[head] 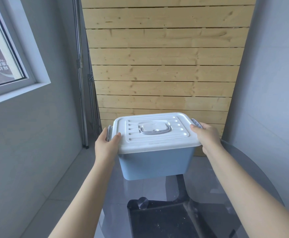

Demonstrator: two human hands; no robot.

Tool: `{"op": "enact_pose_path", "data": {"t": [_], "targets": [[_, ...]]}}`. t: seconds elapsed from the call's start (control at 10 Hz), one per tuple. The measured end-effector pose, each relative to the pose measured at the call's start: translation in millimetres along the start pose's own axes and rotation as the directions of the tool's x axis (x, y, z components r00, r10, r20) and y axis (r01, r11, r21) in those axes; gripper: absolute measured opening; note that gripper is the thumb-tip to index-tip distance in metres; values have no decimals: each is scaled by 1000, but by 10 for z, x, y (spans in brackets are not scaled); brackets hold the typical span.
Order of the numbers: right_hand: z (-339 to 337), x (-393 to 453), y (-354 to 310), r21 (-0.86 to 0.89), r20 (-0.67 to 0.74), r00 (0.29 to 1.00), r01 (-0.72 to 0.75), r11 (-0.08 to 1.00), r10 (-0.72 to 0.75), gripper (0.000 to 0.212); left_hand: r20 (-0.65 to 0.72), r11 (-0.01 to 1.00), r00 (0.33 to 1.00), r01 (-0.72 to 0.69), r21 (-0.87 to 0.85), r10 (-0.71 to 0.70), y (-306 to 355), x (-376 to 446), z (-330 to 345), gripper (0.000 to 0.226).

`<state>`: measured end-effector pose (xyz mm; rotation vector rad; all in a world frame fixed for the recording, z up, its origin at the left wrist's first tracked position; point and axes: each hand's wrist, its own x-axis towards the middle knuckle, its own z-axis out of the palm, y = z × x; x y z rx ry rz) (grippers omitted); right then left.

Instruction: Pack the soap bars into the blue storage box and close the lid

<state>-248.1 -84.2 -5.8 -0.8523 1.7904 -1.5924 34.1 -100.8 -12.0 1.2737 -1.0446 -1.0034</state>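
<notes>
Both hands grip the lidded blue box above the glass table.

Left hand (pixel 106 145) and right hand (pixel 207 136) clamp opposite ends of the box (pixel 155 162), thumbs pressing the white lid (pixel 155 133); glass table (pixel 243 177) beneath, wooden slat wall (pixel 166 66) behind.

Grey walls (pixel 46 126), pine-plank panel (pixel 164 66), window (pixel 1 54) left.
</notes>
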Motion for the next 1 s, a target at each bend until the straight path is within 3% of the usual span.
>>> {"op": "enact_pose_path", "data": {"t": [0.1,0.3,0.5,0.7,0.8,0.9,1.0], "targets": [[5,0,-27,-33,-35,999,11,999,-12,34,17,999,1000,-4,35,4,-24,45,-10,54],[57,-38,-74,-289,-116,984,96,953,-134,33,106,973,993,-73,219,51,3,197,-19,56],[95,-63,-80,-353,-133,982,81,932,-136,40,192,957,981,-78,279,24,47,377,0,45],[78,-153,-160,-383,-97,991,50,923,-94,38,209,940,978,-71,334,0,152,396,51,51],[-10,-176,-205,-447,13,998,54,893,-54,44,200,907,980,-103,408,22,184,343,80,52],[-187,-376,-297,-405,65,996,89,910,-69,56,138,871,987,-134,473,77,209,169,73,52],[-405,-629,-549,-143,6,965,261,955,-263,42,90,829,963,-265,492,254,235,-99,174,40]]}}
